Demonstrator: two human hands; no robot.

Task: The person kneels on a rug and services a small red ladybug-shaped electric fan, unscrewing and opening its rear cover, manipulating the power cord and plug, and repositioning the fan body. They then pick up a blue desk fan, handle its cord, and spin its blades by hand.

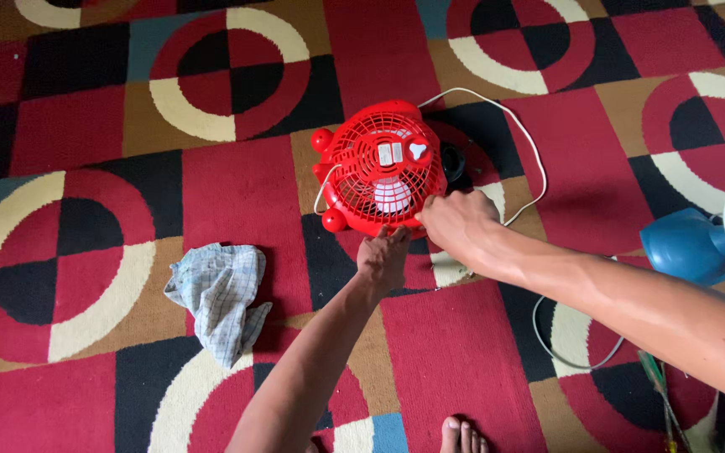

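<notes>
A small red fan (382, 168) lies on the patterned carpet with its round grille facing up and white blades showing through. My left hand (383, 257) rests against the fan's near edge, fingers on the rim. My right hand (458, 221) grips the grille's lower right rim. A white power cord (527, 141) loops from behind the fan and runs right and down under my right forearm.
A crumpled checked cloth (221, 297) lies on the carpet to the left. A blue fan (698, 242) with a white grille sits at the right edge. A screwdriver (658, 398) lies near the lower right. My toes (461, 436) show at the bottom.
</notes>
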